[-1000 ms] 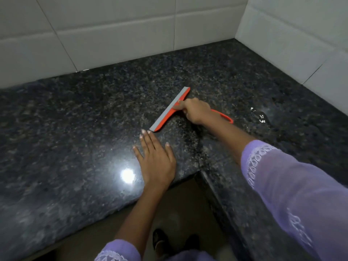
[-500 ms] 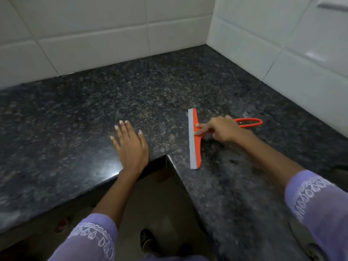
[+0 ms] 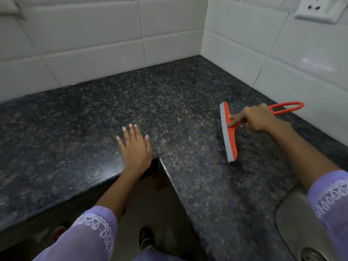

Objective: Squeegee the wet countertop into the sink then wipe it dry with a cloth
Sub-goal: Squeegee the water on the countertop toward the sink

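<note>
An orange squeegee (image 3: 231,136) with a grey rubber blade lies blade-down on the dark speckled granite countertop (image 3: 169,102), its looped handle pointing right toward the tiled wall. My right hand (image 3: 254,118) grips the handle just behind the blade head, index finger stretched along it. My left hand (image 3: 134,146) rests flat, fingers spread, on the counter beside its inner corner. A steel sink (image 3: 297,219) with its drain shows at the bottom right, partly hidden by my right sleeve. No cloth is in view.
White tiled walls (image 3: 94,53) close the counter at the back and right, meeting in a corner. A white wall socket (image 3: 316,10) sits high on the right. The counter is L-shaped; the floor and my foot (image 3: 146,238) show below its inner corner.
My right hand has drawn the squeegee rightward across the counter, turning its blade from diagonal to nearly front-to-back. The view has swung right, revealing the sink. My left hand stays flat.
</note>
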